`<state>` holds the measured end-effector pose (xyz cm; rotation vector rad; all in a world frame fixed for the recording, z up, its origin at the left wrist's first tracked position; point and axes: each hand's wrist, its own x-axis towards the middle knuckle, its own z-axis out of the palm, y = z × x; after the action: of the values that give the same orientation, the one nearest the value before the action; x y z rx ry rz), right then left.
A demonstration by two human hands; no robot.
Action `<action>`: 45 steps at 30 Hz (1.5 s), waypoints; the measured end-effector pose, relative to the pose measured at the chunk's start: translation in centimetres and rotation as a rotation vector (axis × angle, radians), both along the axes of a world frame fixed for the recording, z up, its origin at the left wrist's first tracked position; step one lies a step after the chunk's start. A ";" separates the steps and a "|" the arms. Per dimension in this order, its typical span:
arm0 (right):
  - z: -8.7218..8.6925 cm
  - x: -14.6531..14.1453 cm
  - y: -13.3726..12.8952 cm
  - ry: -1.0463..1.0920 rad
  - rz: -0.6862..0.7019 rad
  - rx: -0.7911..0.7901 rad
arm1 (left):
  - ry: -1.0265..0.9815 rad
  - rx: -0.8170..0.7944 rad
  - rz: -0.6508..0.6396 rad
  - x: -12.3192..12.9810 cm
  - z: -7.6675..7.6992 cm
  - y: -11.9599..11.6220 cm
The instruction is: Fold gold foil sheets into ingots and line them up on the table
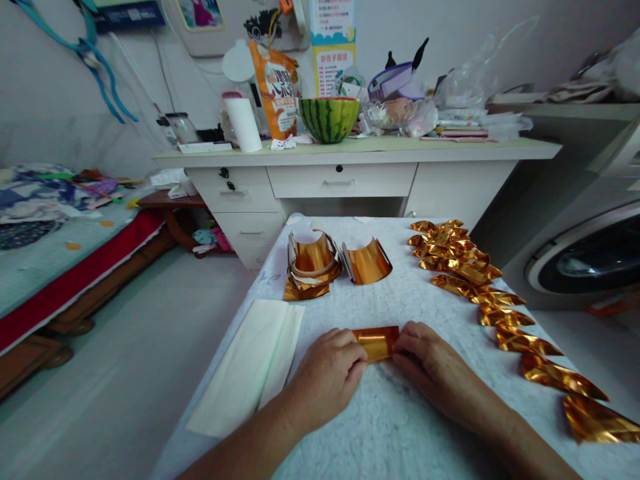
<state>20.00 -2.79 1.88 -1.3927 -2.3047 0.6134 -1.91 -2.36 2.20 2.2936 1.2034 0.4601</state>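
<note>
Between my two hands, low over the cloth-covered table, is a small sheet of shiny gold foil paper (377,343), curved as if partly rolled. My left hand (333,367) grips its left end with the fingers curled round the edge. At the opposite end, my right hand (425,357) pinches the foil between thumb and fingers. Beyond them lies a stack of curled gold foil sheets (315,260), and beside it a separate curled foil sheet (369,261). Along the right side runs a row of folded gold foil pieces (505,315) with pointed ends.
Folded pale paper (250,363) lies left of my hands on the table's cloth (400,413). Behind stands a white desk (345,159) with half a watermelon (330,120), an orange snack bag (276,93) and a paper roll (243,123). A washing machine (590,247) is at right, a bed (65,247) at left.
</note>
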 end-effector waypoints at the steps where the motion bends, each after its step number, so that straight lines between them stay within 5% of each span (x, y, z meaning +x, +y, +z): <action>1: -0.1 0.1 0.1 -0.006 -0.016 -0.012 | 0.004 -0.011 0.014 0.0 0.0 0.0; 14: -0.4 -0.4 0.4 -0.100 -0.178 0.000 | 0.130 -0.039 0.224 0.4 -0.9 0.5; 45: -1.6 -0.5 0.8 -0.184 -0.267 -0.072 | 0.151 -0.029 0.283 0.6 -1.4 0.5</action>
<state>19.53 -1.97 0.27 -1.8213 -2.1948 0.5083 -1.34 -1.81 0.76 2.1729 1.6099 0.3710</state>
